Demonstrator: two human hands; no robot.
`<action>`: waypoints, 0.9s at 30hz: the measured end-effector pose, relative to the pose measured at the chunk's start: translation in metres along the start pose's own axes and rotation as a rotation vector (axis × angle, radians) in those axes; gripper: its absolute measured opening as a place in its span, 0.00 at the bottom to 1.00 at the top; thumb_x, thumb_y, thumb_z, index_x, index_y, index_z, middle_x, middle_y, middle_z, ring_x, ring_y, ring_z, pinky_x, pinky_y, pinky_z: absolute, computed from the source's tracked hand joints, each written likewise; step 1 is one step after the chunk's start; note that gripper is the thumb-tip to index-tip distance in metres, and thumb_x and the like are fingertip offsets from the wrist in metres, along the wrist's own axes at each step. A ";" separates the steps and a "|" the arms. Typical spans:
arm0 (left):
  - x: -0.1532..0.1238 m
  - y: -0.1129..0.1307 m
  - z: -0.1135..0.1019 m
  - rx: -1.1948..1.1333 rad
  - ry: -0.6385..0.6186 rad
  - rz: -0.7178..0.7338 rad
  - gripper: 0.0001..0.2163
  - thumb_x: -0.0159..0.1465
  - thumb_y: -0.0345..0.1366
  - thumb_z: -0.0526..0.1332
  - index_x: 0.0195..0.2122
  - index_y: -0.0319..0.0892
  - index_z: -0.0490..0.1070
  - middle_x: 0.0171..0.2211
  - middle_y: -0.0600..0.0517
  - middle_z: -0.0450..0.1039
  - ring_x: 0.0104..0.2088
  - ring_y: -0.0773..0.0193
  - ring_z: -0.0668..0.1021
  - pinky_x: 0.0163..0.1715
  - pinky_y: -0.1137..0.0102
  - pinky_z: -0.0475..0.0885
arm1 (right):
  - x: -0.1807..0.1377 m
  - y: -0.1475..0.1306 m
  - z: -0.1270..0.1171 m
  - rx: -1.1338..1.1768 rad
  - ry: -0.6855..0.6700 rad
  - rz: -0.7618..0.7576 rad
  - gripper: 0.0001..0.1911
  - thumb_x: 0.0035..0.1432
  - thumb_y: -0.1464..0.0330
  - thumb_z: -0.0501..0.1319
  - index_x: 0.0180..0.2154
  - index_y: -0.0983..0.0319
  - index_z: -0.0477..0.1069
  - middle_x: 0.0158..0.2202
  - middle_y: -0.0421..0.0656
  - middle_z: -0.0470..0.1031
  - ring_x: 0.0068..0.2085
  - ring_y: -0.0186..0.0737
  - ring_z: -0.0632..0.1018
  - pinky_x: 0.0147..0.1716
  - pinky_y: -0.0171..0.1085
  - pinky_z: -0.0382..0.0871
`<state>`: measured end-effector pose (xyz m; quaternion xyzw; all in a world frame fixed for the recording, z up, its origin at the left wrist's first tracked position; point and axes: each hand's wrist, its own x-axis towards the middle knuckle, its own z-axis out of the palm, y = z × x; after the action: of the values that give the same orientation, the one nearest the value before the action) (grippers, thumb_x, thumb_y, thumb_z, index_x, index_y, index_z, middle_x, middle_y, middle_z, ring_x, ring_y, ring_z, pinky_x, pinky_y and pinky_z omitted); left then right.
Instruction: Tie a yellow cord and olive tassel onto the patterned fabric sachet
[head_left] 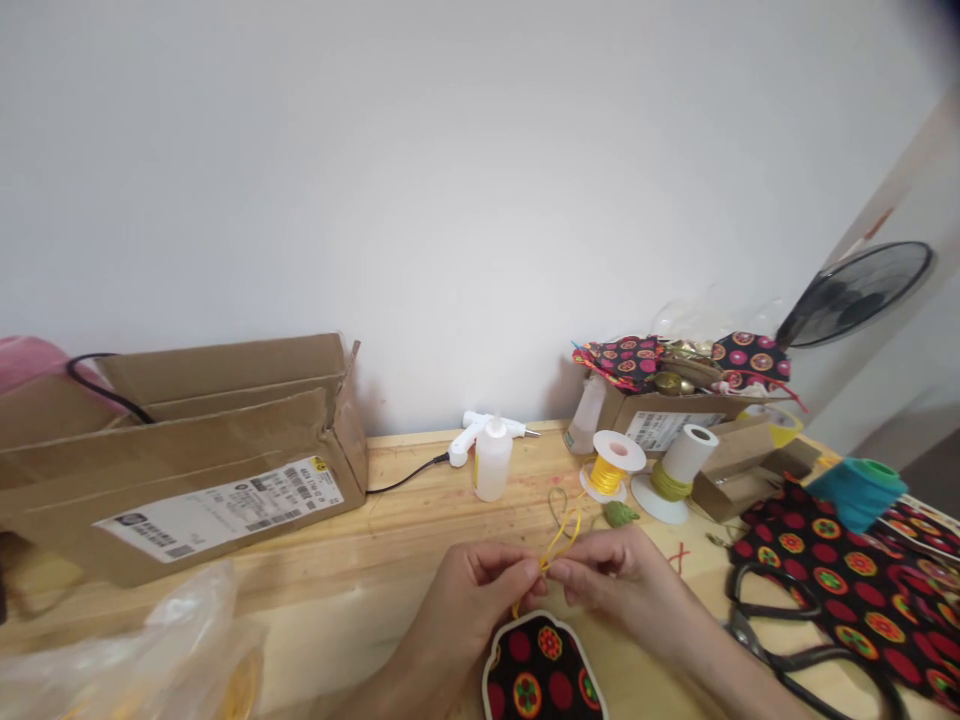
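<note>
My left hand (472, 590) and my right hand (615, 580) meet over the wooden table (390, 540), both pinching a yellow cord (561, 540) between fingertips. The cord loops upward and leads toward a white spool of yellow cord (611, 468). Just below my fingers lies a small black fabric piece with red and orange circles and a white edge (541, 668). A small green bit (619, 514) lies near the right hand.
A large cardboard box (195, 460) fills the left. A white glue bottle (493, 458) and a glue gun (472, 435) stand by the wall. Black scissors (795, 640), patterned fabric (847, 580), a second spool (675, 470), a teal spool (859, 490), a fan (855, 292) sit right.
</note>
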<state>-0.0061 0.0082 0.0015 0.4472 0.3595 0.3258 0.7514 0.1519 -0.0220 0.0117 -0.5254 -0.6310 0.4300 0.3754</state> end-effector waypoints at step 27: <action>-0.004 -0.002 0.004 0.390 0.012 0.151 0.10 0.53 0.37 0.58 0.21 0.36 0.72 0.18 0.54 0.66 0.22 0.69 0.65 0.24 0.74 0.60 | -0.013 -0.022 -0.007 -0.801 0.369 -0.629 0.06 0.51 0.73 0.58 0.27 0.60 0.73 0.26 0.42 0.67 0.27 0.35 0.64 0.24 0.34 0.56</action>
<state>-0.0048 0.0027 0.0022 0.6080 0.3859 0.3080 0.6217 0.1527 -0.0357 0.0342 -0.4799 -0.7959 -0.0769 0.3610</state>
